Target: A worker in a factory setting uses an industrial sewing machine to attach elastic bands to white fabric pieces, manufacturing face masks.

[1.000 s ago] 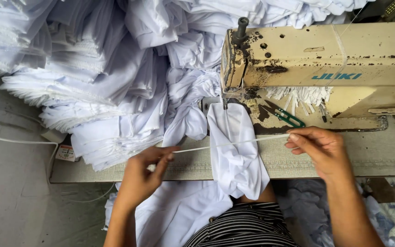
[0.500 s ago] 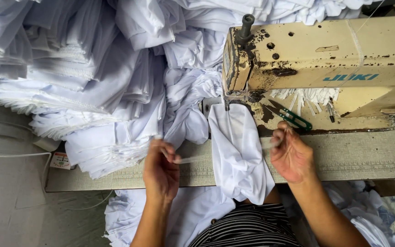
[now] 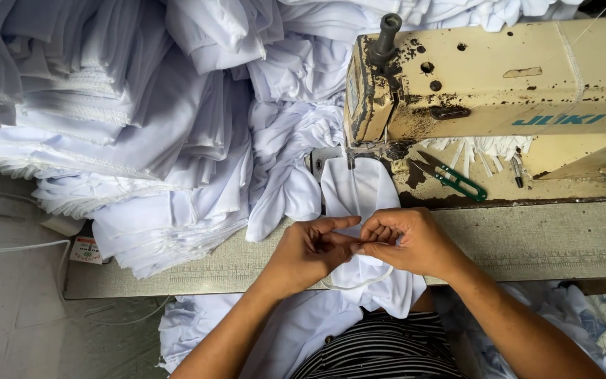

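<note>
My left hand (image 3: 310, 251) and my right hand (image 3: 407, 242) meet just in front of the needle of the cream-coloured sewing machine (image 3: 499, 84), fingertips touching each other over a white fabric piece (image 3: 359, 193). Both grips are nearly closed, pinching a thin white elastic cord (image 3: 359, 284), whose slack hangs in a loop just below my hands; how much of it sits inside either grip is hidden by my fingers. The fabric piece lies flat on the worktop (image 3: 527, 242), its far end under the machine's presser foot, its near end draping over the worktop edge toward my striped top (image 3: 380, 351). To the left, a large pile of white garments (image 3: 120, 140) covers much of the worktop and reaches the machine. Green-handled thread snips (image 3: 454, 179) lie on the machine bed, to the right of the needle, well apart from my hands.
</note>
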